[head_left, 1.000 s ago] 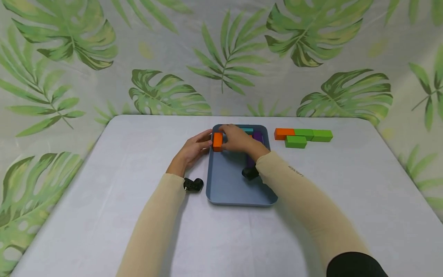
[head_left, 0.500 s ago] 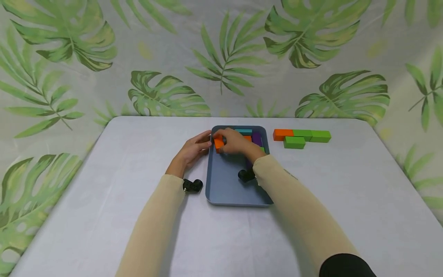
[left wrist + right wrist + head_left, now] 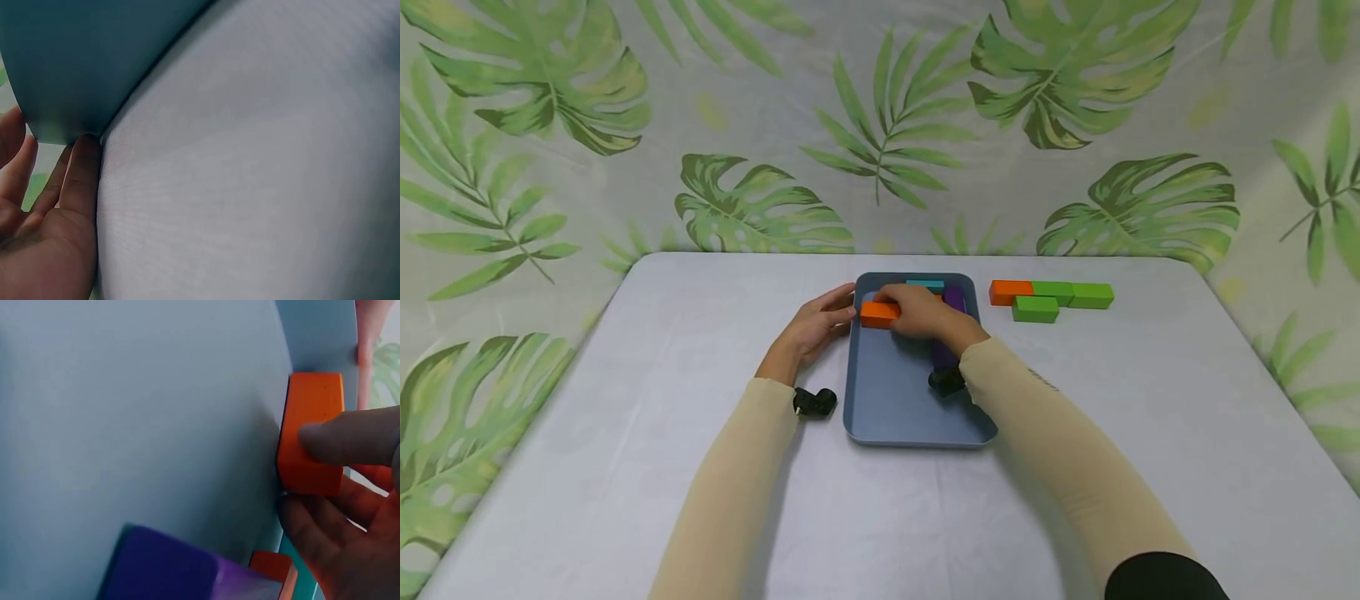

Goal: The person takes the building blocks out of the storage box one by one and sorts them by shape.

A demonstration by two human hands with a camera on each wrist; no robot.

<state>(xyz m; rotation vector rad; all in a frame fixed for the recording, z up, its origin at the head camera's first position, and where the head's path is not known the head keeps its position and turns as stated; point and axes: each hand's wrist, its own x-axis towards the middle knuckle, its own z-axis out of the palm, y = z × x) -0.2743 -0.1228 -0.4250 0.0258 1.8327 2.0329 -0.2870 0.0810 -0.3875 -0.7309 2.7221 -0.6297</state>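
Observation:
Inside the blue-grey tray [image 3: 895, 400], my right hand [image 3: 921, 312] holds an orange block [image 3: 877, 315] that lies crosswise near the left wall. In the right wrist view the thumb [image 3: 337, 440] presses on one face of this block, with other fingers by its end. My left hand [image 3: 811, 329] rests against the outside of the tray's left wall, fingers fairly straight; in the left wrist view its fingertips touch the wall. Toward the far right of the tray are a teal block [image 3: 927, 285], a purple block [image 3: 953, 298] and another orange block [image 3: 273, 565], partly hidden by my right hand.
Right of the tray, on the white-covered table [image 3: 625, 433], a row holds an orange block [image 3: 1011, 292] and two green blocks [image 3: 1092, 296]. Another green block [image 3: 1035, 309] lies in front of that row. A leaf-patterned cloth [image 3: 880, 125] hangs behind the table.
The orange block in my right hand has turned from lengthwise to crosswise at the tray's left side. My right hand has turned with it. The left hand keeps its place.

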